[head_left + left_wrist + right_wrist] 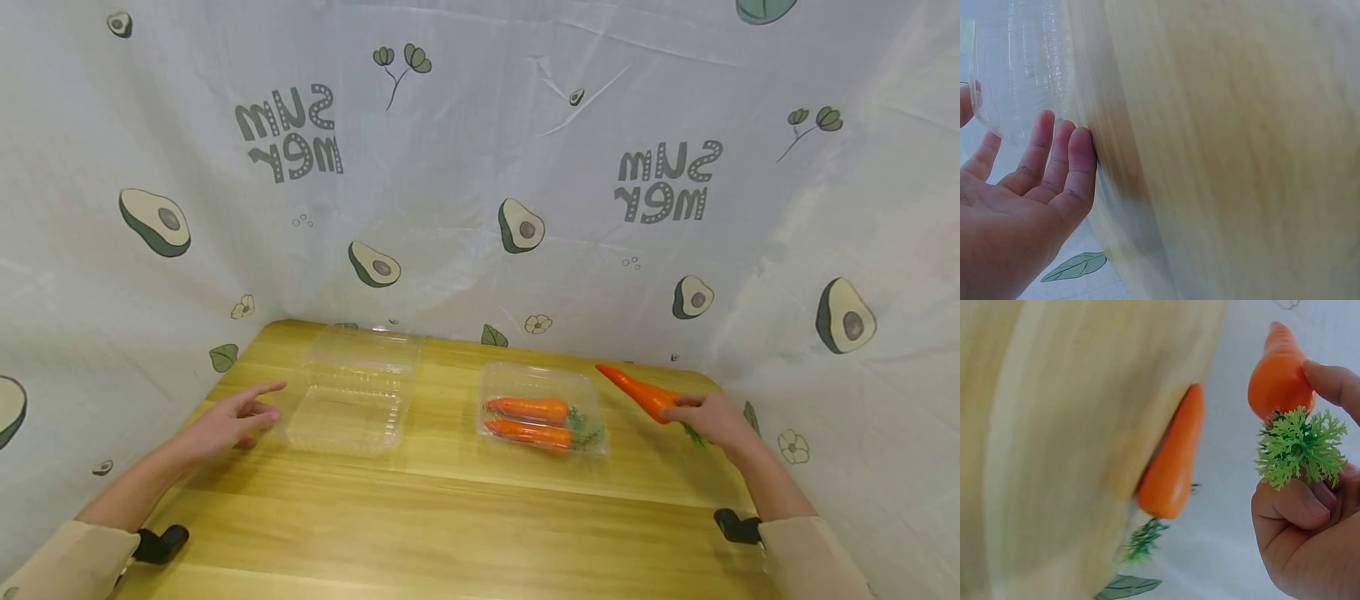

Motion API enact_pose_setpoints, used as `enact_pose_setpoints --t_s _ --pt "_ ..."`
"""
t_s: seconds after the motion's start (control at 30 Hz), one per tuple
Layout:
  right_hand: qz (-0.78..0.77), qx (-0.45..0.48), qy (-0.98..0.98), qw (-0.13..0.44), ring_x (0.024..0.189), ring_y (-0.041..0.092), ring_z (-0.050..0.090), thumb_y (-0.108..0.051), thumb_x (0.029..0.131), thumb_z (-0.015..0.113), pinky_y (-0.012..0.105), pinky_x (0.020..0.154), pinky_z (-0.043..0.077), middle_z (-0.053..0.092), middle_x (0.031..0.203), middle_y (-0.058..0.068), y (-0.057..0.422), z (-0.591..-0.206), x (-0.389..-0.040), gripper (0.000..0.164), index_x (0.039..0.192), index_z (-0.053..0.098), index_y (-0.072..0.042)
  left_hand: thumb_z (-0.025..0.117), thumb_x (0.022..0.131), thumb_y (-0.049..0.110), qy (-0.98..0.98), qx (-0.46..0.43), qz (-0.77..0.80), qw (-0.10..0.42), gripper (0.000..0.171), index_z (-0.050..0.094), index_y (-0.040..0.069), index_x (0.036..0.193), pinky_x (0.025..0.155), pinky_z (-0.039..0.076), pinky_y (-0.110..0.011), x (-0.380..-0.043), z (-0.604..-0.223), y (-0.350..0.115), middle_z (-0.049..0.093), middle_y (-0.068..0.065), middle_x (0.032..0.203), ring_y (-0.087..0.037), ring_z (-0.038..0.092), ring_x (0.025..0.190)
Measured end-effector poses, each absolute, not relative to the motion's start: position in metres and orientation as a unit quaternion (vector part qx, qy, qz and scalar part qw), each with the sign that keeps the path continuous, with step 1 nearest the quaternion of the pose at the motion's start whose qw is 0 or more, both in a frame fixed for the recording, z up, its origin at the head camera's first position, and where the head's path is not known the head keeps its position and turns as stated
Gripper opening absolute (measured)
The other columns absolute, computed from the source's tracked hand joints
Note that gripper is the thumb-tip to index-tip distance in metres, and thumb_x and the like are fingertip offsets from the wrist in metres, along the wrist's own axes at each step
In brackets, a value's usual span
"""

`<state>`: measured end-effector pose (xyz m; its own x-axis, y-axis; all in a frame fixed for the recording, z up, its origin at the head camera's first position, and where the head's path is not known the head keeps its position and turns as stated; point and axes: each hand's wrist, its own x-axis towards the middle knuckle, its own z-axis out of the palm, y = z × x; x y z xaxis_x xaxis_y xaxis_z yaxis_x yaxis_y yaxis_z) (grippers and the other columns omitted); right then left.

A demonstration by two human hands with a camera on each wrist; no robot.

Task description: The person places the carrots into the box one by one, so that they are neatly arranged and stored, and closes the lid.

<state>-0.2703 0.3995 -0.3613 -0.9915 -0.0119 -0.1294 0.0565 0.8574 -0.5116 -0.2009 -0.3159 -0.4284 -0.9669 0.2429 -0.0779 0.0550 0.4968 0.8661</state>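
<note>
My right hand pinches an orange carrot with a leafy green top, between thumb and fingers. In the head view that carrot points up and to the left, tilted above the table. A second carrot lies on the wood close by, its green top toward the table's edge. My left hand is beside the left rim of a transparent plastic box with its lid folded back. In the left wrist view its fingers are loosely bent, with nothing in them.
Right of the middle, another transparent box holds two carrots with green tops, side by side. Both boxes stand on a wooden table. A white patterned curtain hangs along the back and both sides.
</note>
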Motion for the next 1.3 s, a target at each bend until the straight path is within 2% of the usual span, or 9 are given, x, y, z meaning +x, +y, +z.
enact_pose_setpoints --t_s 0.17,0.33,0.6,0.83,1.07,1.2,1.3 --pt "-0.263 0.000 0.963 0.060 0.106 0.037 0.054 -0.042 0.095 0.066 0.039 0.080 0.043 0.052 0.134 0.036 0.389 -0.350 -0.271 0.069 0.136 0.054 0.013 0.054 0.106 0.027 0.859 0.089 0.495 0.097 0.067 0.022 0.004 0.160 0.081 0.053 -0.038 -0.202 -0.430 -0.316 0.053 -0.030 0.136 -0.037 0.055 0.119" --pt "-0.260 -0.019 0.964 0.060 0.106 0.038 0.053 -0.042 0.095 0.067 0.041 0.082 0.045 0.052 0.133 0.036 0.375 -0.334 -0.269 0.069 0.136 0.054 0.013 0.054 0.105 0.026 0.860 0.087 0.493 0.094 0.067 0.023 0.004 0.159 0.081 0.053 -0.037 -0.202 -0.429 -0.315 0.054 -0.029 0.135 -0.035 0.055 0.117" --pt "-0.230 -0.036 0.971 0.060 0.102 0.035 0.053 -0.045 0.094 0.067 0.036 0.077 0.043 0.052 0.135 0.034 0.348 -0.314 -0.270 0.072 0.138 0.054 0.010 0.055 0.105 0.026 0.861 0.084 0.493 0.093 0.066 0.023 0.004 0.159 0.080 0.054 -0.037 -0.202 -0.428 -0.316 0.054 -0.029 0.135 -0.035 0.055 0.116" --pt "-0.223 -0.055 0.971 0.063 0.093 0.028 0.054 -0.047 0.094 0.067 0.033 0.071 0.040 0.060 0.128 0.028 0.326 -0.305 -0.274 0.072 0.140 0.054 0.007 0.055 0.105 0.027 0.860 0.082 0.494 0.095 0.067 0.023 0.006 0.160 0.079 0.053 -0.037 -0.205 -0.431 -0.317 0.054 -0.029 0.136 -0.034 0.056 0.114" --pt "-0.224 -0.080 0.970 0.051 0.096 0.028 0.055 -0.046 0.090 0.072 0.033 0.075 0.042 0.065 0.126 0.024 0.301 -0.297 -0.277 0.067 0.134 0.061 0.004 0.055 0.105 0.028 0.860 0.080 0.495 0.096 0.067 0.024 0.006 0.160 0.083 0.054 -0.040 -0.205 -0.430 -0.318 0.052 -0.031 0.138 -0.038 0.055 0.120" --pt "-0.233 -0.088 0.967 0.053 0.084 0.024 0.053 -0.042 0.089 0.074 0.032 0.070 0.040 0.069 0.110 0.019 0.286 -0.295 -0.281 0.065 0.134 0.062 0.004 0.056 0.105 0.028 0.860 0.078 0.495 0.096 0.067 0.024 0.006 0.159 0.083 0.054 -0.040 -0.204 -0.429 -0.318 0.052 -0.031 0.138 -0.038 0.055 0.120" --pt "-0.237 -0.096 0.965 0.052 0.076 0.021 0.048 -0.040 0.088 0.075 0.032 0.066 0.037 0.065 0.093 0.010 0.275 -0.293 -0.283 0.063 0.133 0.063 0.002 0.056 0.105 0.028 0.859 0.078 0.496 0.095 0.067 0.024 0.006 0.159 0.083 0.054 -0.039 -0.204 -0.429 -0.319 0.052 -0.031 0.138 -0.038 0.055 0.120"
